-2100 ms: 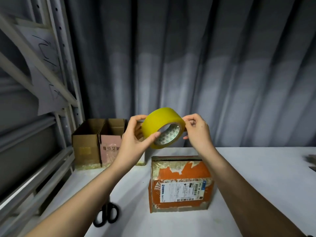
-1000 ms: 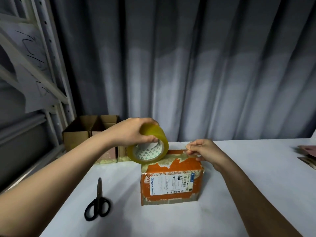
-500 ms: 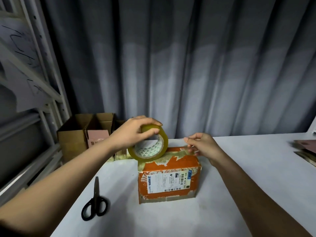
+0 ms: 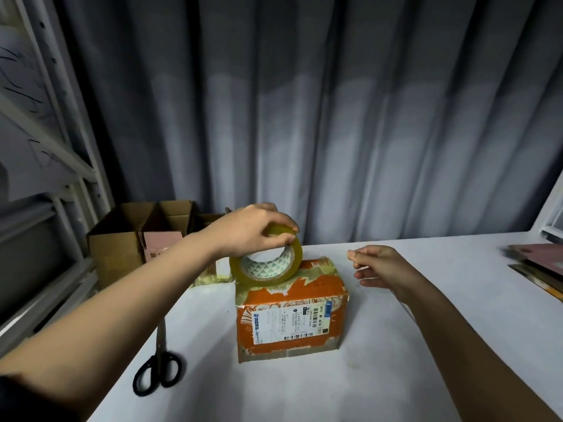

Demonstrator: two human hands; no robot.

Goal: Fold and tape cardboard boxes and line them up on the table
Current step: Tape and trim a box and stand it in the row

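A: Item one, the box under work?
B: Orange cardboard box [image 4: 291, 312], closed, standing on the white table [image 4: 426, 345] near its middle; white shipping label on the front face, old yellowed tape along the top edges.

A: Tape?
B: Yellow tape roll [image 4: 265, 263], standing on edge at the box's top left corner, touching it. Left hand [image 4: 253, 229] grips the roll from above, fingers [image 4: 281, 222] curled over the rim.

A: Right hand?
B: Right hand [image 4: 380, 266] just right of the box, level with its top, not touching it. Fingertips drawn together and loosely curled; whether they pinch a tape end cannot be told, no strip shows clearly.

A: Finished stock?
B: Open brown box [image 4: 117, 239] and pink-fronted box [image 4: 161, 242] side by side at the table's far left, against the curtain [image 4: 335, 117]; a third box behind the left hand, mostly hidden.

A: Sundries?
B: Black-handled scissors [image 4: 158, 367] flat on the table, front left. Flattened cardboard pieces [image 4: 539, 266] at the right edge. Metal shelving frame [image 4: 61, 117] on the left.
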